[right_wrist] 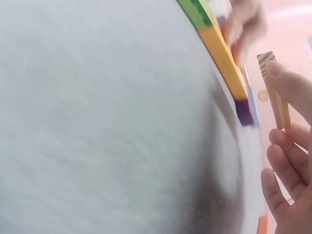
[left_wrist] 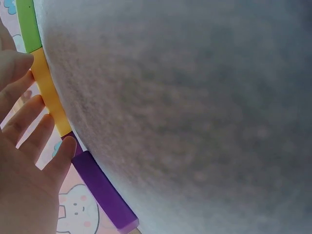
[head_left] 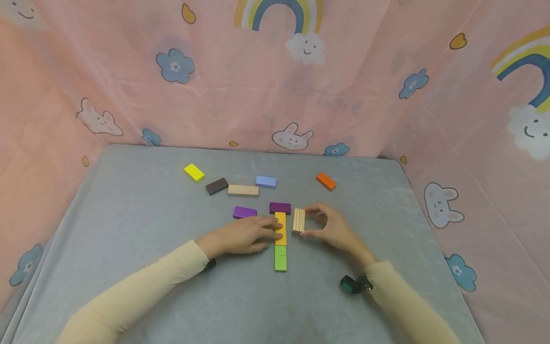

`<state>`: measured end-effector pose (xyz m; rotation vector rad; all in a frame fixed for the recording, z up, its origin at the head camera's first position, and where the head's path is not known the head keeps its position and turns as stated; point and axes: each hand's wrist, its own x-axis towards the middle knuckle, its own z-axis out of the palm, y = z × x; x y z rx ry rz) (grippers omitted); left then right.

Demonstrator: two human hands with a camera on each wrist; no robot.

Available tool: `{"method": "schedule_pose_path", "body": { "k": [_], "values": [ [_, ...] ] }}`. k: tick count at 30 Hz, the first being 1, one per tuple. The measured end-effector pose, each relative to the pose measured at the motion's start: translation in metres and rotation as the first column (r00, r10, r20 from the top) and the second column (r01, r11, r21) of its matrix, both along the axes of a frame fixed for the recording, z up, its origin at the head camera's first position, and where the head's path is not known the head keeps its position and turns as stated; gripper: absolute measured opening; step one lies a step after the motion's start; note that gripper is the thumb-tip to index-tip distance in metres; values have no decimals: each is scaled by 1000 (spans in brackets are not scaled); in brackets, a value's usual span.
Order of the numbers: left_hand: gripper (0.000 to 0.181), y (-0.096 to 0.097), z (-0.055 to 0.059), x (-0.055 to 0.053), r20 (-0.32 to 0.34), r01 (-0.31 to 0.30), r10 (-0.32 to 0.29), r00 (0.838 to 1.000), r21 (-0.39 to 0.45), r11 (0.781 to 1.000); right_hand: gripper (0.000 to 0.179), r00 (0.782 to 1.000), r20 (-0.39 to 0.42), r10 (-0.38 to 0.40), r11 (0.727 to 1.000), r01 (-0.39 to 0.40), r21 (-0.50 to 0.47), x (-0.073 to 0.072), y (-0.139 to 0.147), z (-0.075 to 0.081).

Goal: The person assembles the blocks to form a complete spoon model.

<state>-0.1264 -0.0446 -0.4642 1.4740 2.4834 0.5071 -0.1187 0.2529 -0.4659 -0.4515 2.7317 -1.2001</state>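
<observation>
My left hand (head_left: 245, 235) lies with its fingers spread and its fingertips on the yellow-orange block (head_left: 281, 241). That block runs end to end with a green block (head_left: 280, 258) on its near side. Across its far end lies a dark purple block (head_left: 280, 208), like the top of a T. Just right of this row, my right hand (head_left: 334, 229) pinches a striped wooden block (head_left: 298, 220) by its two ends between thumb and fingers. The right wrist view shows this block (right_wrist: 276, 97) apart from the row. A brighter purple block (head_left: 245, 212) lies beyond my left hand.
Farther back on the grey cloth (head_left: 172, 286) lie a yellow block (head_left: 194, 173), a dark grey block (head_left: 216, 186), a beige block (head_left: 243, 190) and a light blue block (head_left: 266, 181). An orange block (head_left: 326, 181) lies back right. A pink patterned curtain (head_left: 240, 105) surrounds the table.
</observation>
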Motion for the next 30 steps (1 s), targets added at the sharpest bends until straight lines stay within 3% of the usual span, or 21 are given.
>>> {"method": "schedule_pose_path", "body": {
  "k": [9,20,30],
  "values": [
    [40,1,-1,0,-4,-1,1,1000,-1,1000,63,993,-90,70,998,-71,-2,39,-8,-1],
    [40,1,-3,-1,-33,4,-3,999,12,1000,61,955,-219,200,977,-212,-34,76,-22,-13],
    [39,1,-4,-1,-20,0,1,1000,7,1000,60,935,-221,277,953,-297,-61,96,-34,-25]
  ]
}}
